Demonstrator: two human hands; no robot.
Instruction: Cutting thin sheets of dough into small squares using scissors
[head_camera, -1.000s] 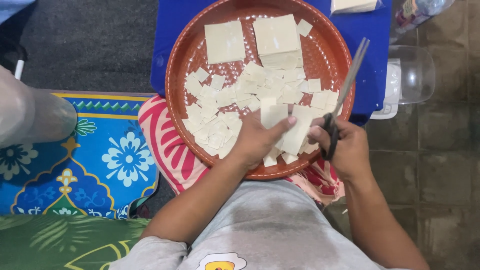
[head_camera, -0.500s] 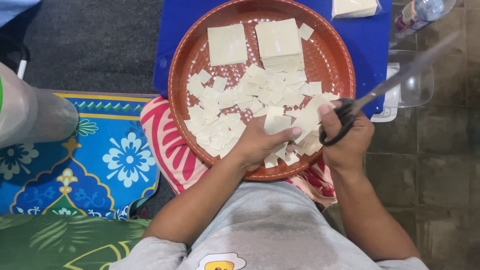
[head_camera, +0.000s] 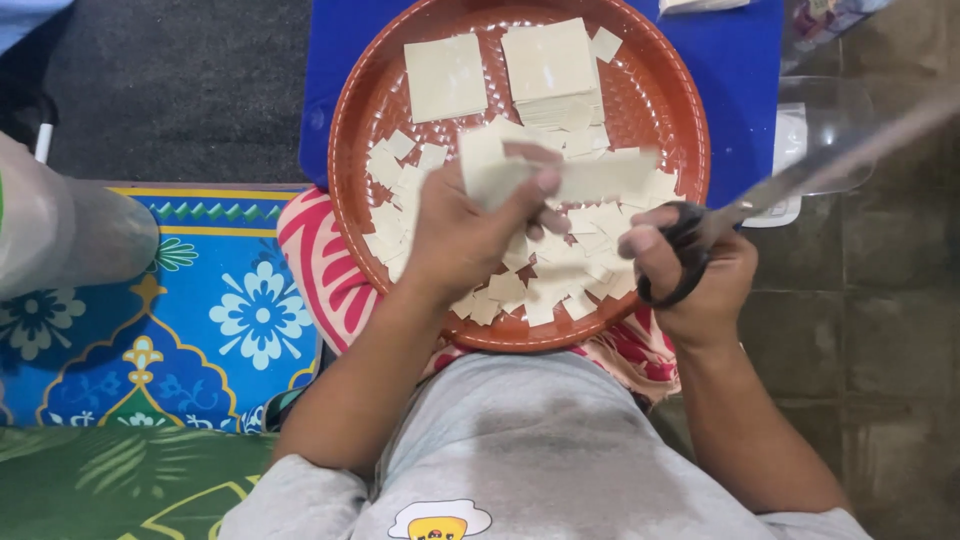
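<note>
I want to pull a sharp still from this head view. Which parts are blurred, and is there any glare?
In the head view, the scissors blades smear into a pale streak from motion; the strip of dough sheet in the left hand is soft-edged too. The right hand, red tray and uncut stacks are sharp. Lighting is even; only a faint sheen on the tray rim.

Brown floor tiles (head_camera: 880, 300) right, blue flowered mat (head_camera: 200, 300) left.

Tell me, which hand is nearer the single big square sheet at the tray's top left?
Left. The left hand sits just below the square sheet, gripping a pale strip. The right hand, holding scissors, is off at the tray's right edge.
</note>
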